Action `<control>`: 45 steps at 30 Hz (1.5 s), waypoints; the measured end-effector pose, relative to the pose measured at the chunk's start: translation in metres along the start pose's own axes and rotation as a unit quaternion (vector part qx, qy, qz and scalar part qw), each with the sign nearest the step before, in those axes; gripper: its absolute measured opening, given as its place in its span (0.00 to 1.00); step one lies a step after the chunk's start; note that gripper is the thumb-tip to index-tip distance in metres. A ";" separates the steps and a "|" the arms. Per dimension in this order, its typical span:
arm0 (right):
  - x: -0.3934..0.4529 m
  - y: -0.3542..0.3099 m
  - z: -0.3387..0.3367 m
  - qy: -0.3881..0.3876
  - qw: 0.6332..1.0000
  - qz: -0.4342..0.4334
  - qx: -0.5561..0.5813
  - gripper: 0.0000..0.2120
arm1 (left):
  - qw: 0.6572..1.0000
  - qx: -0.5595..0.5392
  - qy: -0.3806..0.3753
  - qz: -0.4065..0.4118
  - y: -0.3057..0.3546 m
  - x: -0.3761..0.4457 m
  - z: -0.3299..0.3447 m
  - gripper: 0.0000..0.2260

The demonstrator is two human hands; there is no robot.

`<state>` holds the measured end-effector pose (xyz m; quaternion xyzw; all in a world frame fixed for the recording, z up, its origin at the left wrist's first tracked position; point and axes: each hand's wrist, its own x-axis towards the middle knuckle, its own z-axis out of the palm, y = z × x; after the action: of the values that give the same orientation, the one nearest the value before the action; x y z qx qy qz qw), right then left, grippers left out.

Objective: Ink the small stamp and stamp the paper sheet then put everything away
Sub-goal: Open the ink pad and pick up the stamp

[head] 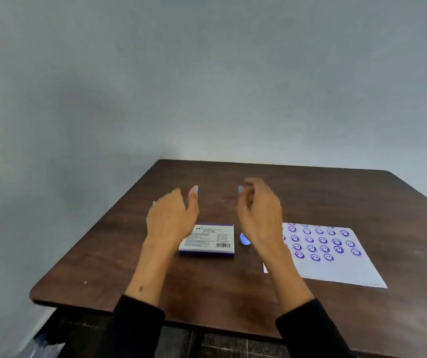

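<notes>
- Nearest me, black sleeves (140, 324) cover both forearms above the near edge of a dark wooden table (207, 288), which stands against a plain grey wall (207, 73).
- My left hand (168, 218) is raised over the table, fingers loosely spread, thumb up, gripping nothing.
- My right hand (260, 213) is raised beside it, fingers curled loosely inward, also empty as far as I can see; motion blur softens its fingertips.
- Between the wrists lies the ink pad box (208, 240), closed, white with purple edging and a barcode; my left wrist covers its left corner.
- Just right of the box sits the small stamp (244, 239), a pale blue rounded shape, partly hidden behind my right wrist.
- Further right, the paper sheet (336, 264) lies flat, its far half filled with rows of purple round face prints; my right forearm hides its left edge.
</notes>
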<state>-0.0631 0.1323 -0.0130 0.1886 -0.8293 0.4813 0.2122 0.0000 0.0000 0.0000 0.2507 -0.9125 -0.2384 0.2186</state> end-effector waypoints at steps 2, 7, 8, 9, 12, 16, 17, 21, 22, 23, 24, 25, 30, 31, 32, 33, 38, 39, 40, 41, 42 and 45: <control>-0.016 0.006 0.004 -0.044 0.997 0.030 -0.055 0.10 | 0.999 0.004 -0.013 -0.034 -0.011 -0.014 0.010 0.25; -0.050 0.019 0.015 -0.099 0.980 0.074 -0.155 0.10 | 0.997 -0.046 -0.007 -0.066 -0.045 -0.039 0.049 0.25; -0.053 0.019 0.017 -0.098 0.978 0.077 -0.169 0.10 | 0.996 -0.054 0.000 -0.069 -0.048 -0.042 0.052 0.27; -0.055 0.020 0.019 -0.096 0.975 0.080 -0.182 0.09 | 0.996 -0.062 0.009 -0.068 -0.050 -0.046 0.056 0.29; -0.061 0.021 0.024 -0.089 0.972 0.079 -0.201 0.10 | 0.992 -0.094 0.035 -0.073 -0.049 -0.055 0.060 0.28; -0.065 0.025 0.028 -0.093 0.975 0.092 -0.179 0.10 | 0.990 -0.111 0.061 -0.053 -0.049 -0.064 0.063 0.25; -0.066 0.026 0.028 -0.089 0.977 0.095 -0.167 0.10 | 0.990 -0.114 0.060 -0.054 -0.049 -0.063 0.065 0.25; -0.072 0.023 0.025 -0.079 0.983 0.116 -0.116 0.13 | 0.987 -0.135 0.065 -0.064 -0.051 -0.062 0.064 0.24; -0.073 0.022 0.024 -0.076 0.984 0.119 -0.106 0.14 | 0.985 -0.146 0.070 -0.066 -0.050 -0.062 0.063 0.24; -0.074 0.021 0.024 -0.072 0.985 0.121 -0.097 0.14 | 0.982 -0.159 0.078 -0.067 -0.049 -0.062 0.063 0.24; -0.074 0.019 0.023 -0.067 0.986 0.124 -0.089 0.14 | 0.980 -0.169 0.084 -0.069 -0.048 -0.062 0.062 0.23; -0.073 0.018 0.023 -0.062 0.987 0.126 -0.082 0.14 | 0.977 -0.178 0.092 -0.069 -0.047 -0.062 0.062 0.23; -0.057 0.010 0.018 -0.019 0.991 0.127 -0.040 0.15 | 0.966 -0.212 0.137 -0.048 -0.034 -0.051 0.055 0.24; -0.051 0.009 0.017 -0.009 0.991 0.127 -0.032 0.15 | 0.966 -0.212 0.143 -0.043 -0.031 -0.046 0.054 0.24; -0.045 0.008 0.016 -0.003 0.992 0.127 -0.027 0.16 | 0.966 -0.209 0.147 -0.041 -0.028 -0.041 0.052 0.24; -0.038 0.008 0.016 0.001 0.992 0.126 -0.022 0.16 | 0.966 -0.204 0.151 -0.041 -0.025 -0.035 0.052 0.24; -0.003 0.018 0.020 -0.002 0.992 0.127 -0.001 0.17 | 0.965 -0.208 0.157 -0.028 -0.019 -0.001 0.053 0.24; 0.003 0.021 0.022 -0.007 0.991 0.133 0.005 0.17 | 0.964 -0.215 0.156 -0.025 -0.020 0.006 0.055 0.24; 0.008 0.025 0.025 -0.013 0.990 0.140 0.013 0.17 | 0.963 -0.220 0.151 -0.024 -0.020 0.012 0.056 0.25; 0.014 0.028 0.028 -0.021 0.989 0.148 0.024 0.16 | 0.964 -0.225 0.142 -0.025 -0.021 0.018 0.058 0.25; 0.018 0.031 0.030 -0.030 0.987 0.156 0.035 0.16 | 0.964 -0.229 0.131 -0.028 -0.022 0.024 0.059 0.25; 0.031 0.043 0.039 -0.060 0.979 0.188 0.058 0.17 | 0.967 -0.240 0.075 -0.050 -0.026 0.044 0.065 0.26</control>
<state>-0.1181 0.1151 -0.0445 0.0699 -0.8317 0.5479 0.0562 -0.0594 -0.0232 -0.0532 0.2531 -0.7958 -0.4418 0.3278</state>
